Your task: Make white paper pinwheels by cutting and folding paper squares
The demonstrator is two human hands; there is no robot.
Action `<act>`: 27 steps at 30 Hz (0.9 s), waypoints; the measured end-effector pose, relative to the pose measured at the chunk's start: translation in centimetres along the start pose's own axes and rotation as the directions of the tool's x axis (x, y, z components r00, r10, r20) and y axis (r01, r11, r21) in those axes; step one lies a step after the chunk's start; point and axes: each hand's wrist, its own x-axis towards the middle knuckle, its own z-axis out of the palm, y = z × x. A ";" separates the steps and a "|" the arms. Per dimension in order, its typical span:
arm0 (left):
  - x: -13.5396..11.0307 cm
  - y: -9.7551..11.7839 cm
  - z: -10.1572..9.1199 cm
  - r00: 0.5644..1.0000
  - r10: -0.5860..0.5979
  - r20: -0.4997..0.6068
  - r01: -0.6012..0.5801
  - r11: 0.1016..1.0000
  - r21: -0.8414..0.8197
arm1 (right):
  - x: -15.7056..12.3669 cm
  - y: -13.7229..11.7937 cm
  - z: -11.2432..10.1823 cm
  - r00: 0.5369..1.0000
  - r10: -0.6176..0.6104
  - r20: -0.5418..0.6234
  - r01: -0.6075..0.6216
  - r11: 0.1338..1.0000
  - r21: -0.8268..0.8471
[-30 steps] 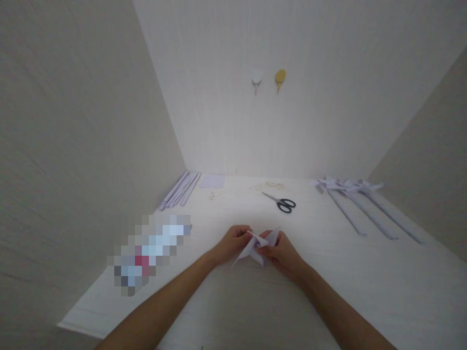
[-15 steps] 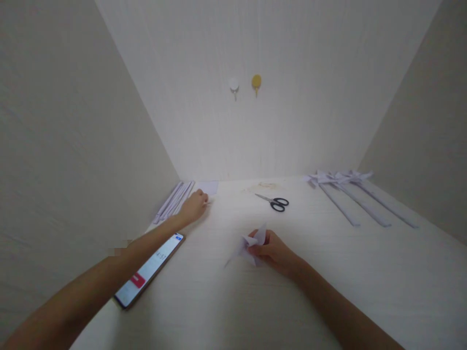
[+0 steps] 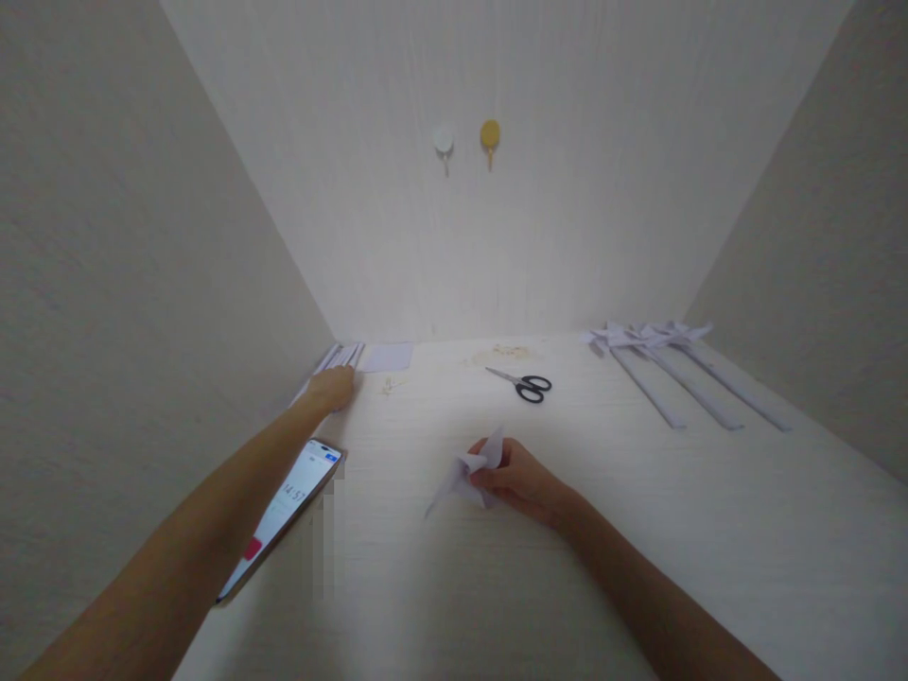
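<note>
My right hand (image 3: 515, 478) pinches a white folded-paper pinwheel (image 3: 474, 465) over the middle of the table, its blades sticking out left and upward. At the far left, my left hand (image 3: 332, 388) rests over a bundle of rolled white paper sticks (image 3: 345, 355). Its fingers are turned away and hidden, so whether they grip a stick does not show. Just right of that hand lie a few small thin pale pieces (image 3: 390, 385), with a square of white paper (image 3: 388, 357) behind them.
Black-handled scissors (image 3: 531, 386) lie toward the back beside a scatter of pale bits (image 3: 511, 352). Finished pinwheels on sticks (image 3: 649, 388) lie at the back right. A phone (image 3: 290, 501) showing a timer sits under my left forearm. Two hooks (image 3: 489, 134) hang on the back wall.
My left hand has moved left from beside the small pale pieces to the paper sticks. The right hand keeps its hold on the pinwheel. The view has shifted slightly.
</note>
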 end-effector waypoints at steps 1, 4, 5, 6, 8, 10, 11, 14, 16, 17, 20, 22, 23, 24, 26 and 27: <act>0.0 0.1 0.1 1.000 -0.006 -0.004 0.006 1.000 -0.005 | 0.0 0.0 0.0 1.000 0.004 -0.003 -0.004 1.000 -0.001; -0.1 0.4 0.1 0.999 -0.037 -0.037 0.036 0.999 -0.030 | 0.0 0.0 0.0 0.999 0.020 -0.027 -0.020 1.000 0.001; -0.2 0.5 0.1 0.997 -0.053 -0.051 0.051 0.998 -0.041 | 0.0 0.0 0.0 0.999 0.023 -0.034 -0.023 1.000 0.001; -0.3 0.6 0.1 0.995 -0.073 -0.063 0.070 0.996 -0.053 | 0.0 0.0 0.0 0.999 0.024 -0.039 -0.024 1.000 -0.001; -0.4 0.8 0.1 0.991 -0.117 -0.072 0.111 0.991 -0.081 | 0.0 0.0 -0.1 0.999 0.024 -0.038 -0.025 1.000 -0.011; -0.5 1.0 0.0 0.987 -0.145 -0.063 0.138 0.985 -0.108 | 0.1 0.0 -0.1 0.999 0.016 -0.035 -0.017 0.999 -0.027; -0.5 1.0 -0.1 0.987 -0.152 -0.056 0.144 0.982 -0.119 | 0.1 0.0 -0.1 0.999 0.011 -0.032 -0.012 0.999 -0.033; -0.5 1.1 -0.9 0.986 -0.166 -0.036 0.158 0.975 -0.153 | 0.1 -0.1 -0.1 1.000 0.006 -0.022 -0.007 1.000 -0.024; -0.5 1.1 -1.8 0.983 -0.184 -0.026 0.176 0.967 -0.185 | 0.1 -0.1 0.0 1.000 0.010 -0.017 -0.010 1.000 -0.007; -0.6 1.1 -2.3 0.979 -0.201 -0.026 0.192 0.960 -0.207 | 0.0 -0.2 0.1 1.000 0.012 -0.015 -0.012 1.000 0.000; -0.8 1.0 -4.2 0.977 -0.205 -0.063 0.175 0.930 -0.323 | 0.0 -0.2 0.1 1.000 0.014 -0.011 -0.014 1.000 0.013; -1.1 1.0 -5.6 0.973 -0.210 -0.098 0.148 0.887 -0.438 | 0.0 -0.1 0.0 1.000 0.010 -0.007 -0.010 1.000 0.023; -1.2 1.1 -6.4 0.971 -0.212 -0.109 0.130 0.854 -0.504 | 0.0 -0.1 0.0 1.000 0.009 -0.004 -0.009 0.999 0.032; -1.4 1.2 -7.1 0.971 -0.211 -0.114 0.109 0.811 -0.575 | 0.0 0.0 -0.1 1.000 0.009 0.001 -0.009 0.999 0.050; -1.8 1.8 -8.4 0.979 -0.182 -0.088 0.063 0.690 -0.721 | 0.0 0.0 -0.3 1.000 -0.001 0.007 0.000 0.994 0.106; -2.1 2.2 -9.0 0.986 -0.154 -0.063 0.044 0.609 -0.792 | 0.0 -0.1 -0.4 1.000 -0.011 0.005 0.010 0.990 0.137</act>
